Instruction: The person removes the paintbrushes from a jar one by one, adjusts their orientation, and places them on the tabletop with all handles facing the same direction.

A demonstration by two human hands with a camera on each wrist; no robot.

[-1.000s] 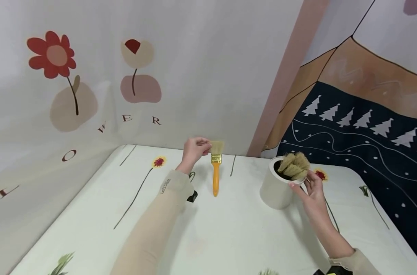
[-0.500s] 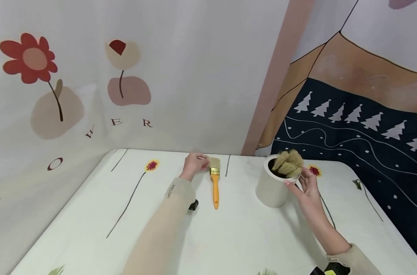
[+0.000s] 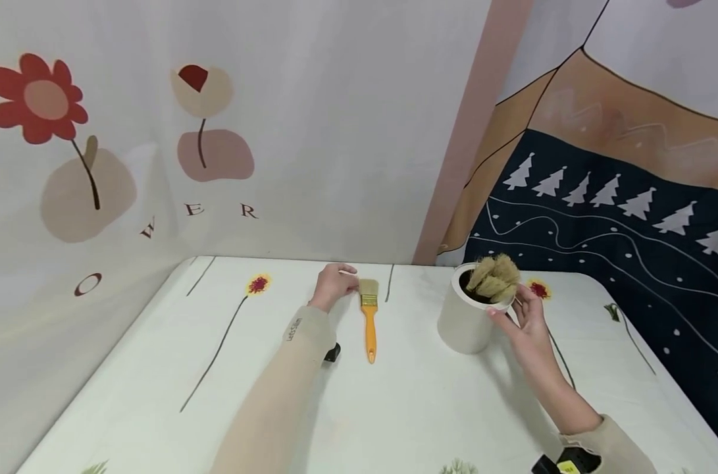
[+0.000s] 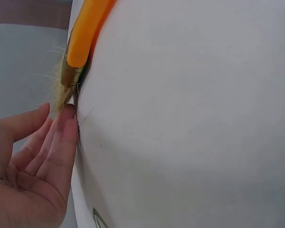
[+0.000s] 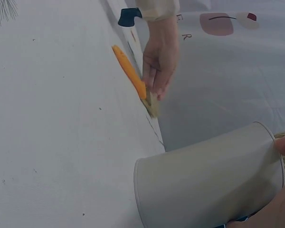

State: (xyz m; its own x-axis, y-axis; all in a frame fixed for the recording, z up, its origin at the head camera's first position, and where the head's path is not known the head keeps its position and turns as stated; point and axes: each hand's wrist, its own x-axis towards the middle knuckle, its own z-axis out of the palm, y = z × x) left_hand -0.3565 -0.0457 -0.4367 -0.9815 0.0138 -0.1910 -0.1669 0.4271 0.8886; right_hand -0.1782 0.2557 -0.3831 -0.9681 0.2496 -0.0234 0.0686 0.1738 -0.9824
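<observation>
An orange-handled paintbrush (image 3: pixel 370 329) lies on the white, flower-printed table (image 3: pixel 418 408); the left hand (image 3: pixel 333 287), thumb apart from straightened fingers, is at its bristles. The right hand (image 3: pixel 527 326) grips the pale canister's (image 3: pixel 466 324) rim. Printed curtains (image 3: pixel 335 131) hang behind.

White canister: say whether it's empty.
Not empty: in the head view, tan bristly tufts rise from the open top of the white canister. How full cannot be told.

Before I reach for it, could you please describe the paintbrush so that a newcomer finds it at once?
On the white table, look toward the far edge, between the person's left hand and the off-white pot. The paintbrush is there, pale bristles near that hand's fingers. Its bright orange handle sets it apart from the pale pot.
</observation>
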